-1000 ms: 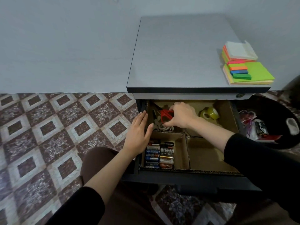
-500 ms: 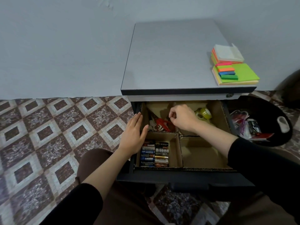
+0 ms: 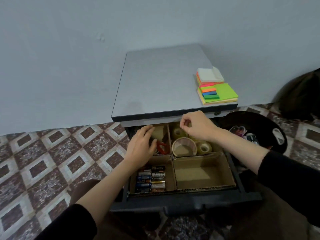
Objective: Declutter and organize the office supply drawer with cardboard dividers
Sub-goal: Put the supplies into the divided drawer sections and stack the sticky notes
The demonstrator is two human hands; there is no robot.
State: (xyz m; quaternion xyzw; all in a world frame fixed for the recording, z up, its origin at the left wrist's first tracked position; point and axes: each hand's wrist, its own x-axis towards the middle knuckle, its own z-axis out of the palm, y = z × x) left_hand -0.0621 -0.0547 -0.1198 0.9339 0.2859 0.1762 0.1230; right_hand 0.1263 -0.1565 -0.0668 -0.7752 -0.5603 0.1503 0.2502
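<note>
We see the drawer (image 3: 187,203) pulled out toward us, cardboard dividers (image 3: 170,141) crossing inside. Batteries (image 3: 151,177) lie crosswise in its near-left cell. Our left hand (image 3: 141,149) rests flat, fingers spread, over the far-left cell; our right hand (image 3: 195,125) pinches loosely above the tape rolls (image 3: 184,148), its hold unclear.

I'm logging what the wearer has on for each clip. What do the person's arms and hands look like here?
Both hands, left hand and right hand, are bare: no gloves, rings or watch show. The forearms are bare too. Each arm wears a black sleeve pushed up towards the elbow, plain, with no markings.
</note>
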